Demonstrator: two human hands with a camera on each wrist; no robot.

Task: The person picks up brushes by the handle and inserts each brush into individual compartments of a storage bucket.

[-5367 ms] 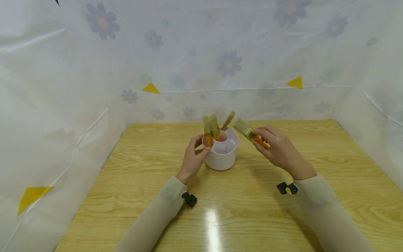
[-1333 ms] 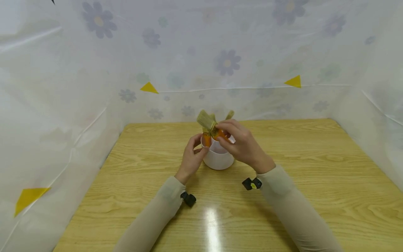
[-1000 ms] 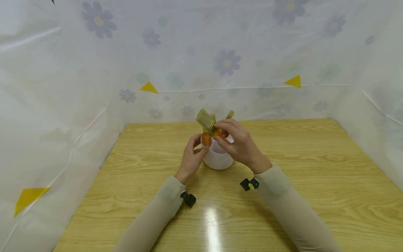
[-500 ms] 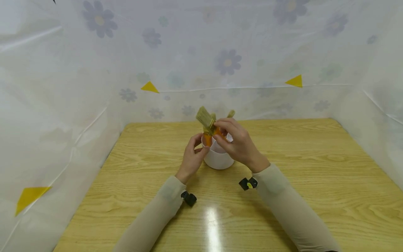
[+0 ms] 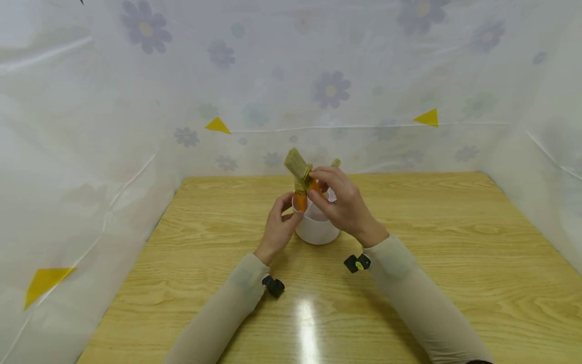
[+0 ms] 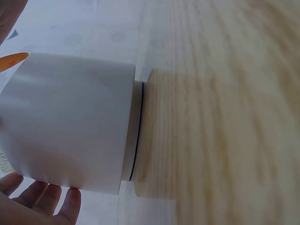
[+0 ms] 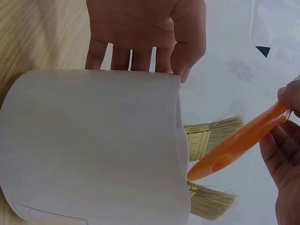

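Note:
A white round divided caddy point(image 5: 317, 233) stands upright on the table. My left hand point(image 5: 279, 230) grips its left side, thumb near the rim; in the left wrist view its fingertips point(image 6: 49, 197) press the white wall. With my right hand point(image 5: 345, 205) I pinch a flat paintbrush point(image 5: 297, 164) near its metal band, bristles up and tilted left. Its orange handle point(image 7: 239, 140) points down at the caddy's mouth in the right wrist view; whether the tip touches the rim, I cannot tell. Other brushes stand inside, one at left point(image 5: 301, 202) and one at the back right point(image 5: 336, 163), partly hidden.
The caddy sits towards the far edge of a wood-grain table point(image 5: 218, 237). Translucent flowered sheeting point(image 5: 254, 76) hangs behind and at both sides, with yellow triangles point(image 5: 218, 125) on it. Each wrist carries a small black camera point(image 5: 274, 286).
Since the oldest frame, my right hand has brought the paintbrush left, from beside the caddy to over it. During the last second, the brush has risen slightly. My left hand keeps its place.

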